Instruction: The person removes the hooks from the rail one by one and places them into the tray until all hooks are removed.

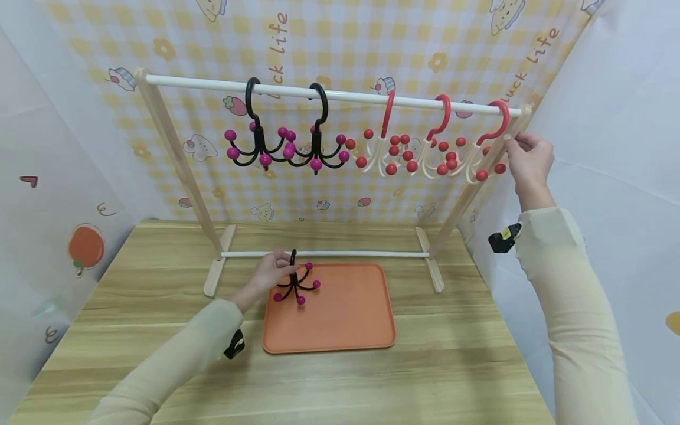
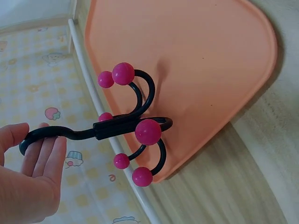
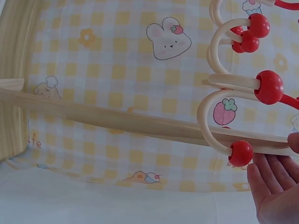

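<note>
1. Pinching a black hanger [image 1: 295,284] by its hook, the left hand [image 1: 271,273] holds it over the back-left corner of an orange tray [image 1: 345,316].
2. The right hand [image 1: 531,158] grips a wooden post [image 1: 458,213] near its top.
3. The tray lies between the left and right edges of the tabletop [image 1: 425,372].

Left fingers [image 2: 54,161] pinch low; right fingers [image 3: 273,176] (arm [image 1: 576,307] raised) grip higher.

Black hooks [image 1: 258,141] carry magenta knobs [image 1: 265,159]; red-topped cream hooks [image 1: 380,147] carry red knobs [image 1: 443,169]. Tray [image 1: 340,313] plain orange, rail [image 1: 350,97] white, counter [image 1: 340,389] tan wood grain, backdrop [image 1: 345,35] yellow-and-white gingham.
</note>
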Available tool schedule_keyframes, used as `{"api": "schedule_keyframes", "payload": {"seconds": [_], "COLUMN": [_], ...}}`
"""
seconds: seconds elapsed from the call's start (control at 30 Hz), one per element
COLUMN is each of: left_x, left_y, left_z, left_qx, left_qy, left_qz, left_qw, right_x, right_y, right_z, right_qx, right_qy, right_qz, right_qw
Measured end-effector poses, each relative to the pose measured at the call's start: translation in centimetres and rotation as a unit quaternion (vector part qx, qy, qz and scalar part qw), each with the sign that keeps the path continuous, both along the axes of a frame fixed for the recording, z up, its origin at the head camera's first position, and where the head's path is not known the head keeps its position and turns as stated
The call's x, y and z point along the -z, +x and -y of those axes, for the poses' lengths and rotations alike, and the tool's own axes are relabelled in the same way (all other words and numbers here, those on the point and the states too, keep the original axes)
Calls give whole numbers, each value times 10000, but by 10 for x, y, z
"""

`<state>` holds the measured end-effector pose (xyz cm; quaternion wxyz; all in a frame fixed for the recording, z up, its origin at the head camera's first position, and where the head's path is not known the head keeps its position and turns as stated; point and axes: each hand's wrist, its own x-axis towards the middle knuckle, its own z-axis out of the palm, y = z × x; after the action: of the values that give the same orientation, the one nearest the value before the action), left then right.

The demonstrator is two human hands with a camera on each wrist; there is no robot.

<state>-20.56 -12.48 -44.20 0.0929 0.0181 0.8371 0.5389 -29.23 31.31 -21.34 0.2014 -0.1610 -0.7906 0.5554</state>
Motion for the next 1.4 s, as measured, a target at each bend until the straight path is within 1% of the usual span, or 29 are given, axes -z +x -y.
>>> {"api": "schedule_keyframes", "payload": {"seconds": [0.13,0.3,0.53,0.6,0.67,0.8,0.9,0.93,1.0,1.03,1.13,1.17,1.3,1.4], "left_x": [3,2,0,-1,-3,-10,-20,-24,-33,-39,-56,-62,-86,-104], "left_y": [1,2,2,2,3,3,2,2,1,1,1,1,0,-1], "left_z": [0,0,5,7,9,16,21,22,25,26,28,28,30,32], "left_qx": [24,45,57,21,-4,-10,64,99,207,231,312,322,221,196], "left_qy": [68,91,-113,-158,-250,-396,-480,-542,-613,-637,-643,-633,-734,-584], "left_qz": [6,10,-104,-123,-218,-423,-596,-673,-849,-907,-1056,-1131,-1387,-1525], "left_qw": [10000,9999,9999,9998,9994,9983,9970,9962,9943,9936,9918,9910,9874,9864], "right_x": [0,-1,-1,0,0,1,3,6,8,8,6,4,1,0], "right_y": [1,1,3,3,2,0,-4,-8,-10,-10,-9,-5,-1,0], "right_z": [0,0,1,1,1,-1,-5,-9,-12,-13,-10,-7,-2,-2], "right_qx": [-7,-6,-4,-12,-11,-16,-4,-2,3,13,2,0,-31,-42], "right_qy": [-25,-37,19,-14,31,-16,40,-73,-20,32,-37,89,16,20], "right_qz": [5,16,48,43,49,51,57,-28,-39,-35,-47,32,39,49], "right_qw": [10000,10000,10000,10000,10000,10000,10000,10000,10000,10000,10000,10000,10000,10000]}}
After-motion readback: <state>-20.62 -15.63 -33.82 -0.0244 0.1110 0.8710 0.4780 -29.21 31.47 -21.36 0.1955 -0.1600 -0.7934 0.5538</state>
